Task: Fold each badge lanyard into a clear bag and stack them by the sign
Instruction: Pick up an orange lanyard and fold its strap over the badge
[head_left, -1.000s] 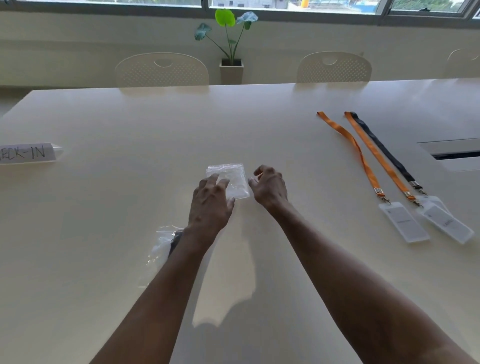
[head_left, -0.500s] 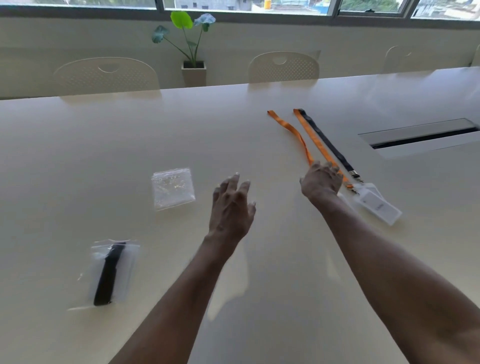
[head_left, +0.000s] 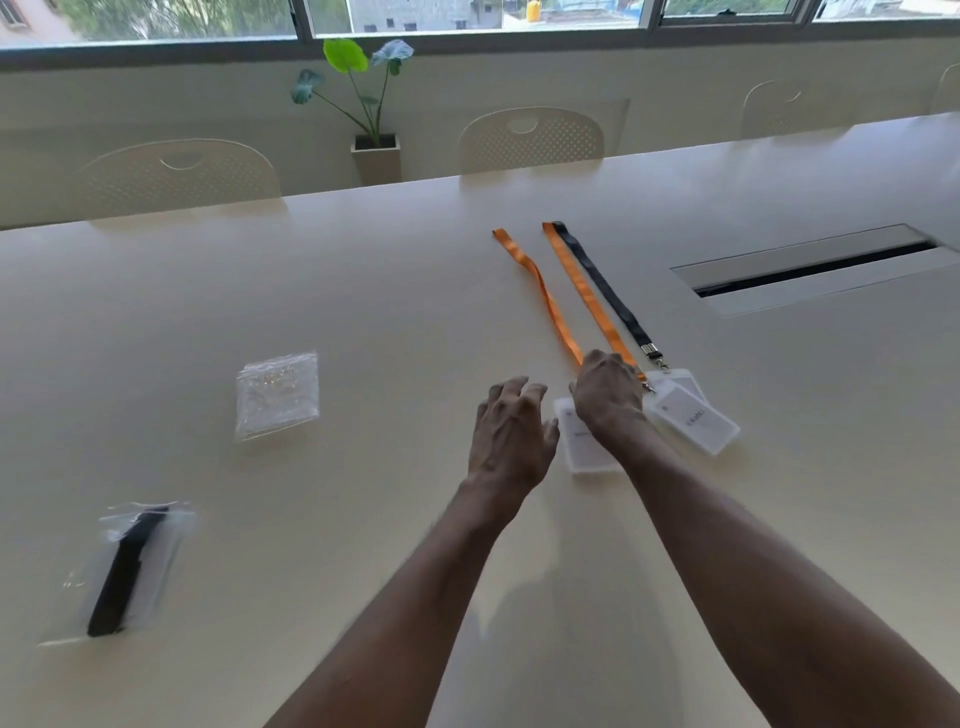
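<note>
Cream table (head_left: 363, 291) fills the view, with a window (head_left: 415, 15), a potted plant (head_left: 363, 78) and chairs (head_left: 530, 137) behind it. The right hand (head_left: 608, 395) is down over the near end of the left orange lanyard (head_left: 543, 291), knuckles up and fingers curled under. I cannot tell whether they pinch the strap. That lanyard's badge holder (head_left: 582, 447) lies partly beneath the wrist.

The left hand (head_left: 511, 436) is just left of the holder, fingers spread and relaxed, holding nothing. Just right of the right hand run 2 more straps, the second orange lanyard (head_left: 589, 296) and a black lanyard (head_left: 608, 291), their badge holders (head_left: 693, 421) overlapping.

Well left of the left hand lies a pile of clear bags (head_left: 278, 395). Nearer and further left is 1 filled bag (head_left: 124, 571) with a folded black strap inside.
</note>
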